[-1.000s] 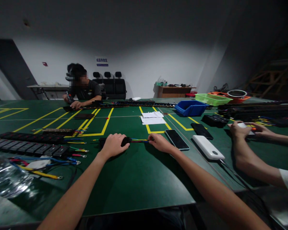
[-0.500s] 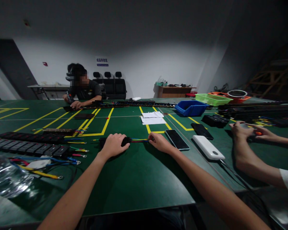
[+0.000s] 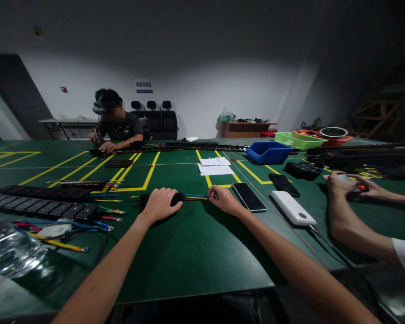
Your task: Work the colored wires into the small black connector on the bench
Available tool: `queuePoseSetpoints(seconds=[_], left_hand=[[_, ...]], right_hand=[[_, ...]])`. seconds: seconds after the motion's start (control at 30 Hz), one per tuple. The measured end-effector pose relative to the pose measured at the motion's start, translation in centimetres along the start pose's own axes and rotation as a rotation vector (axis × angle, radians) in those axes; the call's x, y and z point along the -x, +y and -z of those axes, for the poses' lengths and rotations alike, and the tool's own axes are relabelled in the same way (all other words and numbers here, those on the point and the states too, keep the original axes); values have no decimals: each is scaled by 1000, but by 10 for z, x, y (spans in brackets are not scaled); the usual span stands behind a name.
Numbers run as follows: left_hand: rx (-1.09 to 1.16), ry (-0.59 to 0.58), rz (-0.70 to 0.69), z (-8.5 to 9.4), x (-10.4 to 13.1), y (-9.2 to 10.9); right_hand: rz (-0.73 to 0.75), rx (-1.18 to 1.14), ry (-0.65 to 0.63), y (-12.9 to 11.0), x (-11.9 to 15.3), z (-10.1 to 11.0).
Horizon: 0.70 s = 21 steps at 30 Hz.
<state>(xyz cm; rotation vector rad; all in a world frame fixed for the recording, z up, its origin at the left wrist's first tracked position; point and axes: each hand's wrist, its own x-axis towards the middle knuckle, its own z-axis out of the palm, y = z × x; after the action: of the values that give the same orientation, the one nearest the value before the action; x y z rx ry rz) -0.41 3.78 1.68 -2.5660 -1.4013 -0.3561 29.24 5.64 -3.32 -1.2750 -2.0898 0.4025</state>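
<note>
Under my left hand (image 3: 160,203) lies a black block-shaped part (image 3: 178,198), mostly covered by the palm and fingers wrapped over it. Coloured wires (image 3: 196,197), blue, yellow and red, run out of its right end. My right hand (image 3: 223,199) pinches the far ends of these wires between thumb and forefinger; the tips are hidden by the fingers. A short yellow-green lead (image 3: 134,196) sticks out to the left of the block. Just right of my right hand a dark-screened phone (image 3: 249,197) lies flat on the green table (image 3: 189,261).
Left are rows of black modules (image 3: 50,207), ring-ended cables (image 3: 67,245) and a clear plastic container (image 3: 11,249). Right are a white power bank (image 3: 293,208) with a cord and a second phone (image 3: 284,185). Papers (image 3: 216,167) and a blue bin (image 3: 269,152) lie beyond. Co-workers' hands work far left and right.
My two hands stay almost still on the block and wires; the wires shift very slightly. At right, the co-worker's hands move a little around an object with an orange part.
</note>
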Motion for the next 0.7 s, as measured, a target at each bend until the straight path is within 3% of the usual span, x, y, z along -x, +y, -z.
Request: queuePoseSetpoints(seconds=[0.47,0.7], left_hand=[[-4,12,-2,-2,0,-1],[-30,15,-4,-2,0,0]], right_hand=[[45,98,88,1,0,2],[13,140,73,2,-1,0]])
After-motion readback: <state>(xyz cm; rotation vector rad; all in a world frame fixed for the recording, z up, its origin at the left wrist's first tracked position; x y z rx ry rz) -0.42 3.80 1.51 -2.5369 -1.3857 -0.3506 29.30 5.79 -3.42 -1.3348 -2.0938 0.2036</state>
